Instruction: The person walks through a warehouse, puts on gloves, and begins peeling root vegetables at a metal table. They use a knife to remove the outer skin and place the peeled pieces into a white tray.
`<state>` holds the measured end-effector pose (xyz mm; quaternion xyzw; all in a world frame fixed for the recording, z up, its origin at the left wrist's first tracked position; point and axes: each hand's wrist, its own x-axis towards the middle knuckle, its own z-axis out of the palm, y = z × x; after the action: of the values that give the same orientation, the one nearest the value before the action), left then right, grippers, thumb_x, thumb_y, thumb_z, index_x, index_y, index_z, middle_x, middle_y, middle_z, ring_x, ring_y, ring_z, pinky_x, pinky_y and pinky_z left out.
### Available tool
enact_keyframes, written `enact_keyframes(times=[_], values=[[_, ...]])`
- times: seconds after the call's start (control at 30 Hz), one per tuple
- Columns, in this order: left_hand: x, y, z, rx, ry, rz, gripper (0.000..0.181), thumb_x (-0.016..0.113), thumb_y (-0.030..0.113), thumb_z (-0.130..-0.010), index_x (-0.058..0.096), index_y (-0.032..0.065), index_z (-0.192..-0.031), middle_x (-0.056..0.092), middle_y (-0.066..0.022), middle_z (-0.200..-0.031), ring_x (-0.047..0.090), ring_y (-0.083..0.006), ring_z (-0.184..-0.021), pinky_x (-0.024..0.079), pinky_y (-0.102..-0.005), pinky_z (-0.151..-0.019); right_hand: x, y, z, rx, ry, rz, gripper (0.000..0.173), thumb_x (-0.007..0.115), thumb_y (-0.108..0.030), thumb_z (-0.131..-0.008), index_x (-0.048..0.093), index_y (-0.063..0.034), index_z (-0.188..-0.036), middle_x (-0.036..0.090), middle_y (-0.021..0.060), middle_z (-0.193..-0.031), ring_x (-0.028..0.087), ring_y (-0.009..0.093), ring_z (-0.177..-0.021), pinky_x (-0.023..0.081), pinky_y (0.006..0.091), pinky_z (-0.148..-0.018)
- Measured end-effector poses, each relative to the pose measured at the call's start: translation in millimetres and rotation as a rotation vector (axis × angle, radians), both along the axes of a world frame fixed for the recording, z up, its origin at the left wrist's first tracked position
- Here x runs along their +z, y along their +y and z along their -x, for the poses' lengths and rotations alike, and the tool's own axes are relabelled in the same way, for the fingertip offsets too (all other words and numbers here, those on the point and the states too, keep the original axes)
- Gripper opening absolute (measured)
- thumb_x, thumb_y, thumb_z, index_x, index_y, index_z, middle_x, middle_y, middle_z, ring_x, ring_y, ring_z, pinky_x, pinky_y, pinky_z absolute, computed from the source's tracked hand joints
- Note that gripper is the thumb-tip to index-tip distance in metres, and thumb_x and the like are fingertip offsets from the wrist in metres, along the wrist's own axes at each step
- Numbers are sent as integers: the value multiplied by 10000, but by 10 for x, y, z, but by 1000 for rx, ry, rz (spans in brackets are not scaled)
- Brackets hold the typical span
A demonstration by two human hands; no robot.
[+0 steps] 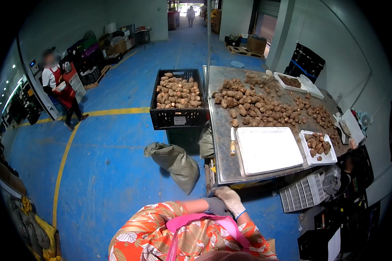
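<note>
My left hand point(217, 206), in a grey glove, and my right hand point(229, 199), in a pale work glove, overlap in front of my body, below the table's near edge. The right lies partly over the left; the fingers are blurred or hidden. On the metal table point(220, 156) lies a knife point(232, 147) with a light handle, beside a bare white tray point(269, 150). Right of it, a smaller white tray point(334, 158) holds brown tubers, which look like taro. A pile of similar tubers point(264, 109) spreads behind the trays.
A black plastic crate point(179, 114) of tubers stands left of the table, with a woven sack point(178, 166) on the floor nearby. A person in a red apron point(60, 81) holds a bowl at left; another person point(190, 16) is far off. A white crate point(303, 192) sits at lower right.
</note>
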<state>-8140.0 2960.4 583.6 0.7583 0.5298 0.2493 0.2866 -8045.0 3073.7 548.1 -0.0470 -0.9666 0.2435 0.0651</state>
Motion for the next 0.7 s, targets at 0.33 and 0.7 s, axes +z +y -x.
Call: enact_keyframes(times=[0.33,0.7], values=[[-180,179,-455,-172,42,274,407,531,451,-921,694,79,-941,695,-177,-951,659,-338,-882,497,-431,-791,85,-181,-513,-174,-457,988,499,433,-445,-1003,630,5,-1094,675,159,-1003,587,195,-878,459,330,-817],[-324,471,-1090,-155,27,289,395,530,443,-923,686,81,-941,692,-177,-942,654,-350,-873,497,-436,-787,169,27,-1075,-60,-239,478,471,441,-465,-953,668,-75,-1087,654,218,-1097,613,381,-991,464,432,-840]])
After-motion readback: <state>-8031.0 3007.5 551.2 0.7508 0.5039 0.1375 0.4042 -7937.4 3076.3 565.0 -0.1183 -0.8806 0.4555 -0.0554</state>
